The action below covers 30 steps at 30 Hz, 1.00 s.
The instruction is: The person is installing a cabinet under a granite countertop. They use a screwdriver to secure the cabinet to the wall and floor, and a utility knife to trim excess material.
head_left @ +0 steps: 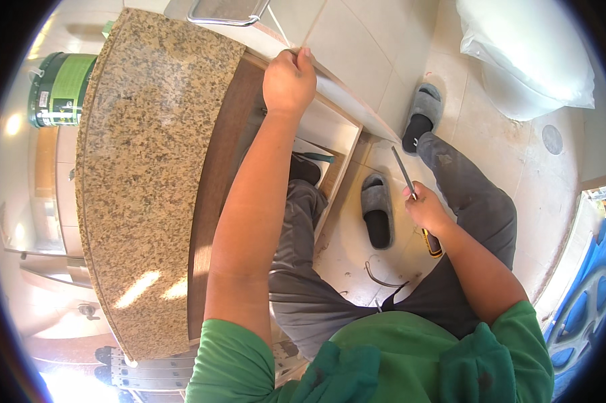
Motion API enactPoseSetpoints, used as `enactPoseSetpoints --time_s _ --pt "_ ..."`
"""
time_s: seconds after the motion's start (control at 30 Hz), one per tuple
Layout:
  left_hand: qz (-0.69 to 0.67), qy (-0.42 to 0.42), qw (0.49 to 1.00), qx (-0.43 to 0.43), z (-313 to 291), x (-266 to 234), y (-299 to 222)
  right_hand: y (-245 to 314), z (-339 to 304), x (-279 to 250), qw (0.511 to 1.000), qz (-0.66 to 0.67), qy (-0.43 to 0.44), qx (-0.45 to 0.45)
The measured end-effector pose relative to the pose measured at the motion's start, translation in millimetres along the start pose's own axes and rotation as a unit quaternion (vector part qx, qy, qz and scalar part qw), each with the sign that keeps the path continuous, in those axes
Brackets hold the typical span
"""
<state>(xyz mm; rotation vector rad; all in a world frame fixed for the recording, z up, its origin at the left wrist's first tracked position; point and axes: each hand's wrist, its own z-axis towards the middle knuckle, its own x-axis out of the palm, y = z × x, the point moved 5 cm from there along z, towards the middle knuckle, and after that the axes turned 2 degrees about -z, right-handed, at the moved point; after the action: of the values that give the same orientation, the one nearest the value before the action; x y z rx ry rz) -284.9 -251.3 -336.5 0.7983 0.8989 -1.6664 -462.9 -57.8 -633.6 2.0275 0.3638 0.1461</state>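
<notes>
Beside a speckled granite bench (151, 134), the person's left hand (289, 80) is closed, its fingers curled around the upper edge of a long white panel (350, 95), which stands on edge and slants toward the tiled floor (467, 221). The left forearm reaches up along the bench's brown wooden edge (223, 161). Lower and to the right, the right hand (425, 207) is clamped on a slim tool (402, 168); its narrow grey metal part points up and left toward the panel's lower end, while its yellow-and-black handle end shows below the fist. Just beside the panel sits an open white-sided box (335, 125), with a teal-handled item (316, 157) inside, close to the person's leg. One grey slipper (375, 197) lies on the floor between the legs, and another (426, 101) is on the right foot. Near the upper right rests a white sack (531, 57), and a green-and-black bucket (64, 91) stands beyond the bench on the left.
</notes>
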Motion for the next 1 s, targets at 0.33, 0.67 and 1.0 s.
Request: enactPoseSetpoints --time_s 0.33,0.67,1.0 --pt "-0.068 0.012 0.997 -0.037 -10.5 -4.0 3.9 -9.9 12.3 4.3 0.999 -0.012 0.003 -0.034" --pt "-0.026 0.021 0.989 -0.146 -0.4 -10.3 -9.1 -5.6 9.2 2.5 0.999 -0.048 0.004 -0.012" --pt "-0.026 -0.007 0.996 -0.084 -8.1 -8.7 -6.5 -6.6 10.3 2.2 0.999 -0.03 0.012 -0.007"
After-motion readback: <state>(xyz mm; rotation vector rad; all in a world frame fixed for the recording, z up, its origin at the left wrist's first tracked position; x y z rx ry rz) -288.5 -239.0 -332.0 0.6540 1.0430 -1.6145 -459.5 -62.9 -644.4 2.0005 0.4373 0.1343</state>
